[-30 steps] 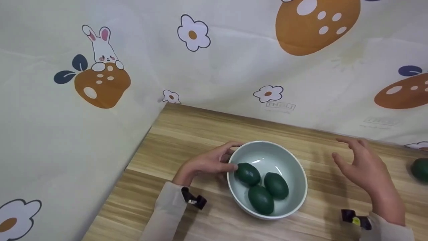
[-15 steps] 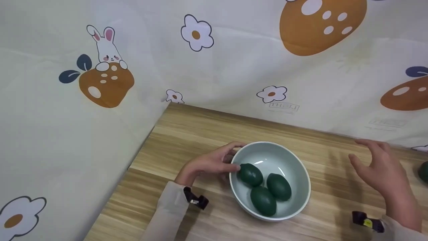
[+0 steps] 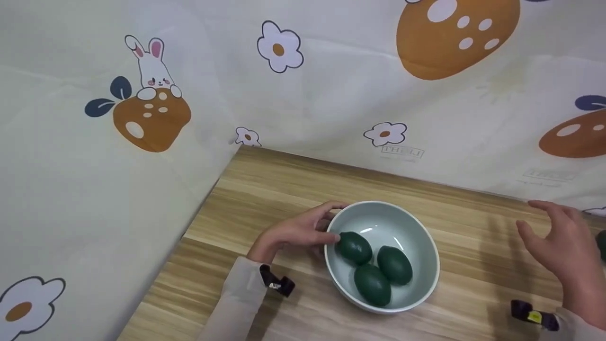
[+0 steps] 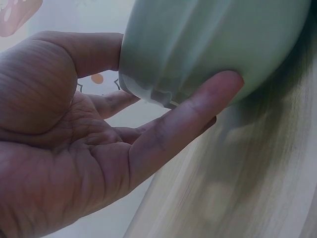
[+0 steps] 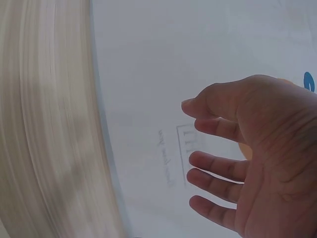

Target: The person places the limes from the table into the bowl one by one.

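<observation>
In the head view, a pale grey-green bowl (image 3: 419, 265) holds three dark green, egg-shaped fruits that look like avocados: one at the left wall (image 3: 354, 247), one to its right (image 3: 395, 265) and one at the front (image 3: 372, 285). My left hand (image 3: 303, 230) grips the bowl's left side, thumb at the rim and other fingers round the outside. The left wrist view shows fingers (image 4: 183, 124) against the bowl's ribbed outer wall (image 4: 198, 44). My right hand (image 3: 558, 241) hovers over the table at the right, its relaxed fingers (image 5: 218, 171) apart and holding nothing.
Another dark green fruit (image 3: 602, 244) shows at the right edge, partly hidden by the right hand and cut off by the frame. The wood-grain table (image 3: 284, 184) meets a printed cloth wall (image 3: 322, 104) at the back and left.
My right hand has moved to the right, away from the bowl and towards the fruit at the right edge. My left hand still holds the bowl. The head view has shifted slightly.
</observation>
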Available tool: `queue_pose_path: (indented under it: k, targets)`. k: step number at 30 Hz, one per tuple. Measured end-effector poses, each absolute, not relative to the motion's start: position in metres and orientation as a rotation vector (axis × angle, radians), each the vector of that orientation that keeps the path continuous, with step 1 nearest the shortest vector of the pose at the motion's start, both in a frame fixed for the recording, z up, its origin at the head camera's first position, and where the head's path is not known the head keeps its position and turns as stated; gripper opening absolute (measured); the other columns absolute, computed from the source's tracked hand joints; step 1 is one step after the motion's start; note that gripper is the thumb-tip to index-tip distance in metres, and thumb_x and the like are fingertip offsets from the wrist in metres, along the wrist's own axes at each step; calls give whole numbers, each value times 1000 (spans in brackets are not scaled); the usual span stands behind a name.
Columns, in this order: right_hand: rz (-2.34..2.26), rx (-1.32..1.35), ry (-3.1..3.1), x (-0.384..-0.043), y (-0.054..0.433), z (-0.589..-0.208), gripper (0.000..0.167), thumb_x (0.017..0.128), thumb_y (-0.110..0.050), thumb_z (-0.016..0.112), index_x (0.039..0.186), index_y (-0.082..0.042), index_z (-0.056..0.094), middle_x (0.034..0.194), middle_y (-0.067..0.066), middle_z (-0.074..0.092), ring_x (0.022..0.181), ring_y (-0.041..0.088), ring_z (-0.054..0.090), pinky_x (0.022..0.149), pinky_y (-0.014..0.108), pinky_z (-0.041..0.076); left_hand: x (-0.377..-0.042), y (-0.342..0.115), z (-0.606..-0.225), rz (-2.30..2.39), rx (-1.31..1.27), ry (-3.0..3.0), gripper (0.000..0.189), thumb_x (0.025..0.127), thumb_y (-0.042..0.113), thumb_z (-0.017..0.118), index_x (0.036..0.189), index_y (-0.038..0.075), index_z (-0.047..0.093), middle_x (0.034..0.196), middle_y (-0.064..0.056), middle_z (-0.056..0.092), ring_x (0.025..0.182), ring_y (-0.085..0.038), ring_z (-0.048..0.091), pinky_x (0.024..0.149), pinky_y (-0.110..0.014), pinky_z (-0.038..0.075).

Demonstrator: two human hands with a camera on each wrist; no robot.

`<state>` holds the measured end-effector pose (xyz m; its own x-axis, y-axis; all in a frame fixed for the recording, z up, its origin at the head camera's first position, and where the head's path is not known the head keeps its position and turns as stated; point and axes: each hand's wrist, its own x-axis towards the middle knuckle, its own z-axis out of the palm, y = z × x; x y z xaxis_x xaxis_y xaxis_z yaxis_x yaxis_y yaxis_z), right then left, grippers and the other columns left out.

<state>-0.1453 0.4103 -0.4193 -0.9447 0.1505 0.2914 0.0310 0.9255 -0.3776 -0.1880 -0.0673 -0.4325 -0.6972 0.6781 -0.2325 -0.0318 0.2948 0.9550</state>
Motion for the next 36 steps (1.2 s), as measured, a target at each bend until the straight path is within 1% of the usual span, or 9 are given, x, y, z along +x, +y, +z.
queue_pose_path:
  k: [3,9,12,15,21,23,29,36]
  targets:
    - [533,-153,-2749,-145,414,-421,49,96,-4,67,138,15,53,137,49,45,126,66,42,101,81,35,-188,-68,-432,1454,571,1940,72,100,9,68,161,29,37,156,-18,50,146,-37,54,113,-51,54]
    - [566,-195,-2732,-145,423,-425,50,98,-5,63,141,16,50,142,49,44,132,67,38,109,81,31,-188,-67,-433,1455,576,1944,72,100,8,68,161,29,37,157,-17,49,145,-36,54,111,-51,56]
    - [585,-202,-2728,-144,426,-428,50,99,-6,61,142,16,50,142,49,43,133,67,37,111,81,29,-188,-66,-433,1463,581,1935,72,100,6,67,161,27,37,157,-18,49,145,-36,54,111,-51,55]
    - [593,-219,-2726,-143,429,-429,50,99,-6,61,142,16,49,142,49,42,132,68,37,111,81,29,-188,-65,-433,1464,583,1926,71,100,5,67,161,27,38,156,-19,49,145,-36,55,112,-50,55]
    - [566,-320,-2735,-146,432,-427,55,99,-9,61,147,14,46,144,49,41,134,67,38,111,80,30,-188,-67,-433,1463,565,1923,71,100,7,67,161,28,37,156,-19,49,145,-37,55,112,-51,55]
    - [575,-322,-2723,-146,434,-428,56,99,-8,61,148,14,46,143,50,42,134,66,38,112,80,30,-188,-68,-433,1464,568,1925,71,100,8,67,161,27,38,156,-19,49,145,-37,54,112,-52,54]
    - [632,-344,-2708,-145,441,-431,55,99,-6,59,148,13,44,146,49,39,138,65,34,116,78,26,-188,-68,-432,1453,577,1933,72,100,8,68,161,29,37,156,-18,49,146,-37,54,113,-51,54]
    - [697,-413,-2713,-145,443,-432,55,101,-6,57,150,12,42,152,46,36,143,63,30,117,79,26,-189,-67,-434,1463,594,1932,72,100,7,67,162,27,37,155,-20,49,145,-38,55,112,-51,55]
